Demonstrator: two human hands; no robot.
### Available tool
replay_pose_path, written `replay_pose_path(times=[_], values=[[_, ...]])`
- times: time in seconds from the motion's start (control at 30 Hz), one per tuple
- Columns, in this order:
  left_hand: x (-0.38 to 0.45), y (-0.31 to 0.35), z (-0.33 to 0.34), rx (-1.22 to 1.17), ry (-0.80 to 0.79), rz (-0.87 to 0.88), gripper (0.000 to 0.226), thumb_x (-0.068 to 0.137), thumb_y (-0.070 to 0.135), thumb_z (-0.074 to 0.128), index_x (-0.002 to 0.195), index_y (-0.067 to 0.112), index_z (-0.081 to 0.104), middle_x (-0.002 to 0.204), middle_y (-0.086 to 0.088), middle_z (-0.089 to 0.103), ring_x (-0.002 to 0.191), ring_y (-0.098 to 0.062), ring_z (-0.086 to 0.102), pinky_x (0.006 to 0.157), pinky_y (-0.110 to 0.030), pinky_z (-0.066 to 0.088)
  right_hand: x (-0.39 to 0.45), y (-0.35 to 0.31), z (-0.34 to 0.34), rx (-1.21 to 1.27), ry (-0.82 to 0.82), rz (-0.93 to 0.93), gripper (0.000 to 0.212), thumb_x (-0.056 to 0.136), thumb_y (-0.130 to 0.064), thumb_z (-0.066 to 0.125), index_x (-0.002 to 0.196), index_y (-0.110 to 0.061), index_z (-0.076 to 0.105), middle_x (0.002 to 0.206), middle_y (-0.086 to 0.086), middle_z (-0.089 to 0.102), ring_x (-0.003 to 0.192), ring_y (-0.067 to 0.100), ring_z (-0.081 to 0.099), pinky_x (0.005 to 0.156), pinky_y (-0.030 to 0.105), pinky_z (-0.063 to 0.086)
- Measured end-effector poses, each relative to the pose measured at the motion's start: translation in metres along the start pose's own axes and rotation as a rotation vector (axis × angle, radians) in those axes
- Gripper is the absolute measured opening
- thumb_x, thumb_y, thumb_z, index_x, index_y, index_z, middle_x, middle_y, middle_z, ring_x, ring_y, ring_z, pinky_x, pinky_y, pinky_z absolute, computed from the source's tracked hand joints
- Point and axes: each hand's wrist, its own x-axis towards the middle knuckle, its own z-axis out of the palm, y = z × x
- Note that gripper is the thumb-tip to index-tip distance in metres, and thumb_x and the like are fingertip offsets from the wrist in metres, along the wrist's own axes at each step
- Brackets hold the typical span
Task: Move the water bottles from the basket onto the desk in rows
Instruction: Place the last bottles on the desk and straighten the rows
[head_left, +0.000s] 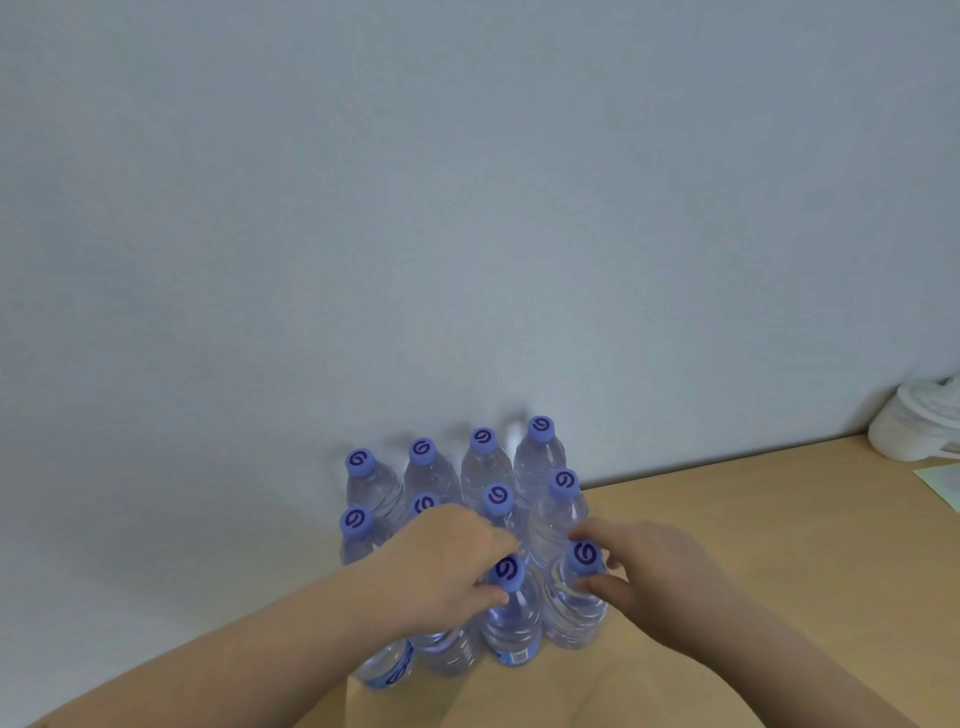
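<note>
The left hand (441, 556) pinches the neck of one front-row bottle (511, 613); the right hand (649, 566) has its fingers (597, 587) curled round the neck of the adjacent bottle (576, 597). Both bottles stand upright on the bench (753, 545), long axes vertical, caps up (basket not visible), touching the rows behind.

**Setting: plain office or study corner**

We see a light wooden desk (753, 545) pushed against a bare pale wall (467, 208). A white bundled object (917, 423) and a paper's corner (943, 483) lie at its far right edge.
</note>
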Motion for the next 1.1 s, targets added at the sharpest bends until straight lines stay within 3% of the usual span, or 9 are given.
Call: replay_pose_path(times=[0.17,0.27,0.37,0.53,0.7,0.83,1.0,1.1], values=[[-0.003,0.002,0.0,-0.091,-0.005,-0.07,0.026,0.083,0.045,0.059,0.1,0.024,0.058,0.089,0.006,0.064,0.081,-0.013,0.055,0.067,-0.029,0.042,-0.002,-0.002,0.0,-0.002,0.012,0.017,0.035,0.084,-0.049,0.057,0.117,-0.041,0.049,0.096,-0.013,0.065,0.091,0.007,0.059,0.072,0.026,0.044],[-0.008,-0.001,-0.003,-0.192,-0.019,-0.13,0.042,0.076,0.054,0.063,0.106,0.026,0.055,0.099,0.008,0.065,0.088,-0.012,0.059,0.077,-0.035,0.05,-0.003,-0.005,-0.004,-0.028,0.02,0.043,0.046,0.081,-0.054,0.06,0.124,-0.041,0.048,0.106,-0.013,0.065,0.097,0.01,0.06,0.077,0.028,0.046],[-0.015,-0.006,-0.005,-0.13,-0.028,-0.118,0.063,0.071,0.064,0.064,0.12,0.026,0.052,0.106,0.006,0.065,0.094,-0.014,0.06,0.081,-0.038,0.049,-0.004,-0.008,-0.005,-0.038,0.056,0.033,0.055,0.078,-0.053,0.065,0.128,-0.038,0.047,0.114,-0.012,0.065,0.101,0.014,0.061,0.078,0.032,0.048],[-0.018,-0.002,0.005,-0.123,-0.001,-0.093,0.07,0.077,0.062,0.06,0.135,0.028,0.044,0.115,0.005,0.064,0.103,-0.015,0.058,0.084,-0.038,0.048,-0.007,-0.007,0.005,-0.025,0.075,0.027,0.039,0.085,-0.043,0.062,0.122,-0.036,0.054,0.1,-0.007,0.067,0.097,0.019,0.061,0.073,0.034,0.047],[-0.009,0.006,0.003,-0.104,0.048,-0.03,0.027,0.085,0.045,0.058,0.103,0.024,0.061,0.08,0.004,0.061,0.077,-0.016,0.056,0.067,-0.036,0.047,-0.004,-0.003,0.007,-0.025,0.096,0.005,0.032,0.085,-0.043,0.063,0.116,-0.036,0.057,0.091,-0.006,0.067,0.091,0.019,0.061,0.069,0.034,0.048],[-0.007,0.006,0.005,-0.086,0.089,-0.032,0.022,0.087,0.039,0.056,0.081,0.019,0.056,0.064,0.004,0.051,0.065,-0.016,0.051,0.06,-0.037,0.045,-0.003,-0.001,0.008,-0.022,0.118,0.006,0.033,0.084,-0.043,0.063,0.116,-0.036,0.056,0.093,-0.007,0.068,0.091,0.02,0.061,0.068,0.033,0.047],[-0.005,0.008,0.009,-0.059,0.144,-0.028,0.023,0.089,0.039,0.054,0.09,0.016,0.06,0.068,0.003,0.052,0.069,-0.018,0.052,0.058,-0.033,0.04,-0.001,0.001,0.011,-0.017,0.147,0.005,0.035,0.085,-0.042,0.063,0.118,-0.035,0.056,0.098,-0.008,0.069,0.092,0.021,0.062,0.067,0.031,0.045],[-0.005,0.008,0.011,-0.075,0.163,-0.026,0.024,0.089,0.037,0.053,0.093,0.015,0.062,0.073,0.001,0.058,0.072,-0.018,0.054,0.063,-0.036,0.045,0.0,0.002,0.011,-0.007,0.157,0.007,0.034,0.084,-0.043,0.063,0.116,-0.035,0.057,0.096,-0.009,0.069,0.092,0.019,0.062,0.069,0.034,0.048]])
